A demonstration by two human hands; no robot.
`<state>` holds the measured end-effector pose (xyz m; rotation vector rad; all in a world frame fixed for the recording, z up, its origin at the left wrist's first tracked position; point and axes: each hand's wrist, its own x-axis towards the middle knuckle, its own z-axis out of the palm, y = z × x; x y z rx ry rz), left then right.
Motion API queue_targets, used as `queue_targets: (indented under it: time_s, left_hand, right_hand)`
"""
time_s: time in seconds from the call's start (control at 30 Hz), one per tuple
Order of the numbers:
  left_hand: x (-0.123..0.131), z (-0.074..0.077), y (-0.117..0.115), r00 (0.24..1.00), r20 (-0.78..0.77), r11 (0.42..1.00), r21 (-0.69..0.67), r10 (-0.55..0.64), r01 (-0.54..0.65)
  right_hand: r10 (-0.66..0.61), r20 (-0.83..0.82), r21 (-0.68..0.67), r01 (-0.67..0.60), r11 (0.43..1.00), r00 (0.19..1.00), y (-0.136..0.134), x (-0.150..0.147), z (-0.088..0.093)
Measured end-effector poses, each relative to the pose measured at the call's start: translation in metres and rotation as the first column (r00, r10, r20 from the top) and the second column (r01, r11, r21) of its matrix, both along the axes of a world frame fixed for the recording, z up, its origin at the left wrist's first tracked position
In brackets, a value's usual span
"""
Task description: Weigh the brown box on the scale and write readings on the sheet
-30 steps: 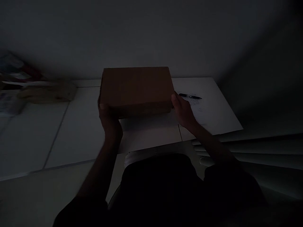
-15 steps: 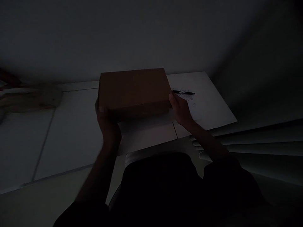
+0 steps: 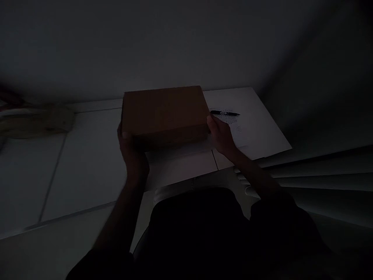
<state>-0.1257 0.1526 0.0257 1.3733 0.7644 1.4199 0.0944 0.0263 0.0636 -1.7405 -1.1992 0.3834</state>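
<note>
Between my two hands is a brown cardboard box (image 3: 164, 111), its broad top face showing and its near side in shadow. My left hand (image 3: 132, 155) grips the box's near left corner, thumb on the front edge and the other fingers mostly hidden behind the left side. At the near right corner, my right hand (image 3: 220, 134) is closed on the box with its thumb up against the edge. A dark pen (image 3: 225, 113) lies just beyond my right hand, on a sheet of paper with handwriting (image 3: 233, 121). Dim light hides whether the box touches the table.
The white table (image 3: 87, 163) runs along a grey wall (image 3: 175, 42), with seams across its top. At the far left lies a blurred pale object (image 3: 58, 118). Pale folds, perhaps a curtain (image 3: 305, 171), hang near the table's right end.
The box's far edge sits very slightly lower in view and the box is almost still. Both hands keep their hold on it.
</note>
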Motion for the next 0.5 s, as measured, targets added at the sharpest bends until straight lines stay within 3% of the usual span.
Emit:
queue_targets:
  time_s: [0.13,0.3,0.5]
  left_hand:
    - [0.0009,-0.0002,0.0005,0.999,0.031,0.998,-0.052,0.027,-0.026]
    - [0.0015,0.0021,-0.0028,1.000,-0.011,1.000,0.017,-0.007,0.007]
    - [0.0028,0.0004,-0.0027,0.999,0.011,0.998,-0.056,0.035,-0.034]
  right_hand:
    - [0.001,0.013,0.005,-0.001,1.000,1.000,-0.0006,-0.0001,-0.0002]
    - [-0.002,0.009,0.009,0.001,1.000,1.000,-0.0008,0.0000,-0.0013]
    - [0.005,-0.006,-0.004,-0.005,1.000,1.000,0.0011,0.0009,-0.0045]
